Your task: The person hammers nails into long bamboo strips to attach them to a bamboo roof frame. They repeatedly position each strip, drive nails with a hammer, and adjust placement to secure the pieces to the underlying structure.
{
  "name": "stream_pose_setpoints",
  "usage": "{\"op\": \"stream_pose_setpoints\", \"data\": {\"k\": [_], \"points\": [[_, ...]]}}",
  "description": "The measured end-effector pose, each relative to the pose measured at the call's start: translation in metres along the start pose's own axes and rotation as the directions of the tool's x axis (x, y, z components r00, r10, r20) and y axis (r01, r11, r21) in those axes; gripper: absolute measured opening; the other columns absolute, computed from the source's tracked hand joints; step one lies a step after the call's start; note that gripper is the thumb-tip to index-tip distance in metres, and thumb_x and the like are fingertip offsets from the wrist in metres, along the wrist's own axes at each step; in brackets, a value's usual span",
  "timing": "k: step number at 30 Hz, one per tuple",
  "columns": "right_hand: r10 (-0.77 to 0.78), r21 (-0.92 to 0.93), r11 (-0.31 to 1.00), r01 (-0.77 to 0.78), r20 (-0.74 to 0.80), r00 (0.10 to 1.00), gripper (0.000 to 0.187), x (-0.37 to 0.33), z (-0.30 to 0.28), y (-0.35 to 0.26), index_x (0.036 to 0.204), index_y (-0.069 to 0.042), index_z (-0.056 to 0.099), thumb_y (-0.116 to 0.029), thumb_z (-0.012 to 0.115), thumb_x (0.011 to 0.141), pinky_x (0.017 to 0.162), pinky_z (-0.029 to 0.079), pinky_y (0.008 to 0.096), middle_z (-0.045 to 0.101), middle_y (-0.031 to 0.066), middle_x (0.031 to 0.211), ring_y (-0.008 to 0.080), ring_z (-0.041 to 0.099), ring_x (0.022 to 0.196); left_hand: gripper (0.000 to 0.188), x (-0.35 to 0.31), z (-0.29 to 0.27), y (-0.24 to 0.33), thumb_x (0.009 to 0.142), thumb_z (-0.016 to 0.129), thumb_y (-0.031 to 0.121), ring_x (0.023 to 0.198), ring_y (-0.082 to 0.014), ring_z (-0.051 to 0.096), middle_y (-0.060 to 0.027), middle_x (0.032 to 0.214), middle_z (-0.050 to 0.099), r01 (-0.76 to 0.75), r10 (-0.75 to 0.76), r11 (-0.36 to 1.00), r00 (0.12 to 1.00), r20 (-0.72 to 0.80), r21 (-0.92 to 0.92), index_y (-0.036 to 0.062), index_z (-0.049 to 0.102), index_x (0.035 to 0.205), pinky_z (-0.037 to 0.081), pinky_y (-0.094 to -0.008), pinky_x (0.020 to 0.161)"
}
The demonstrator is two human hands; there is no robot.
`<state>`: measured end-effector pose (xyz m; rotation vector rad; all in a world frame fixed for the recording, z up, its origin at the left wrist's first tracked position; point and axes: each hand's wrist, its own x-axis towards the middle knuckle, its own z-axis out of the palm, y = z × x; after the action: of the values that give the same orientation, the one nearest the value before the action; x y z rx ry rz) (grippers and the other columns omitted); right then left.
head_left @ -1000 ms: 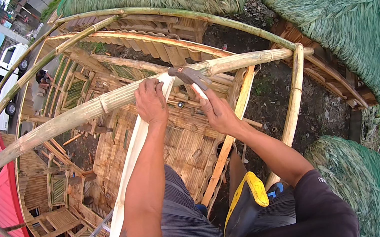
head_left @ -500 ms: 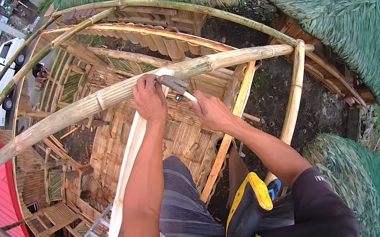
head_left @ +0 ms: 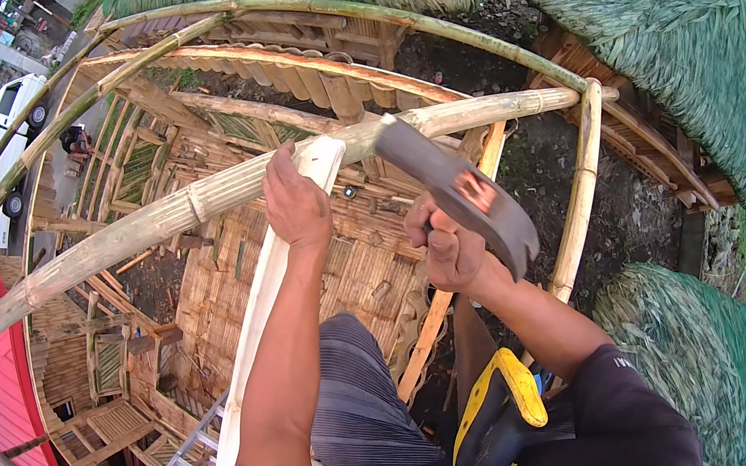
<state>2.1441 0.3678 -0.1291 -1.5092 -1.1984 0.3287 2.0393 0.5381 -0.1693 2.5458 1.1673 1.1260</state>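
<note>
Raised since earlier: our right hand (head_left: 453,254) clenches the hatchet (head_left: 461,192) nearer | left hand (head_left: 295,205) grasps pale slat (head_left: 265,302) against bamboo pole (head_left: 189,210) | risk: blade strikes left fingers.

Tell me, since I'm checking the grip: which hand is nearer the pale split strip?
Left. The left hand grips the pale strip at the bamboo pole; the right hand holds a hammer off to its right.

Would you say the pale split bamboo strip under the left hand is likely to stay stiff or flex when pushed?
The pale strip is long, thin and flat, so it probably bends sideways. The left hand pins only its top against the bamboo pole, so the lower end likely swings. It looks light.
</note>
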Motion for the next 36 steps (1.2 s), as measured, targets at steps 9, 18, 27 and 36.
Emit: {"op": "stream_pose_setpoints", "data": {"k": [9,18,27,36], "points": [[-0.096,0.304,0.948,0.098,-0.019,0.995,0.031,-0.007,0.011,0.023,0.12,0.004,0.056,-0.021,0.06,0.103,0.062,0.049,0.0486,0.068,0.0247,0.086,0.0448,0.065,0.071,0.056,-0.003,-0.003,0.0,0.086,0.054,-0.003,0.111,-0.0332,0.062,-0.0077,0.125,0.066,-0.006,0.006,1.0,1.0,-0.004,-0.024,0.0107,0.052,0.14,0.052,-0.0446,0.093],[-0.142,0.337,0.926,0.169,-0.105,0.984,0.033,-0.014,0.026,0.057,0.11,0.001,0.052,-0.032,0.051,0.108,0.058,0.046,0.052,0.064,0.0244,0.079,0.0449,0.064,0.065,0.07,0.002,-0.005,0.003,0.084,0.053,-0.007,0.111,-0.0357,0.062,-0.0099,0.127,0.065,0.045,-0.044,0.999,0.998,0.055,-0.007,0.0105,0.043,0.151,0.052,-0.0458,0.092],[-0.007,-0.159,0.987,0.0,-0.047,0.999,0.038,-0.002,0.023,0.031,0.104,0.002,0.047,-0.036,0.044,0.11,0.061,0.045,0.0539,0.06,0.0297,0.073,0.0515,0.058,0.069,0.073,0.005,-0.002,-0.001,0.082,0.052,-0.007,0.114,-0.0368,0.062,-0.0133,0.129,0.062,0.094,-0.093,0.995,0.996,0.004,-0.046,0.0103,0.04,0.152,0.051,-0.0478,0.093],[0.636,0.188,0.718,-0.67,0.211,0.742,0.042,-0.016,0.003,0.012,0.129,-0.009,0.044,-0.045,0.031,0.111,0.047,0.043,0.0387,0.06,0.008,0.075,0.021,0.058,0.054,0.053,-0.046,-0.052,0.037,0.081,0.072,0.004,0.107,-0.0325,0.065,-0.0117,0.121,0.065,-0.442,0.57,0.742,0.812,0.128,-0.504,0.0091,0.059,0.132,0.052,-0.0441,0.092]]}}
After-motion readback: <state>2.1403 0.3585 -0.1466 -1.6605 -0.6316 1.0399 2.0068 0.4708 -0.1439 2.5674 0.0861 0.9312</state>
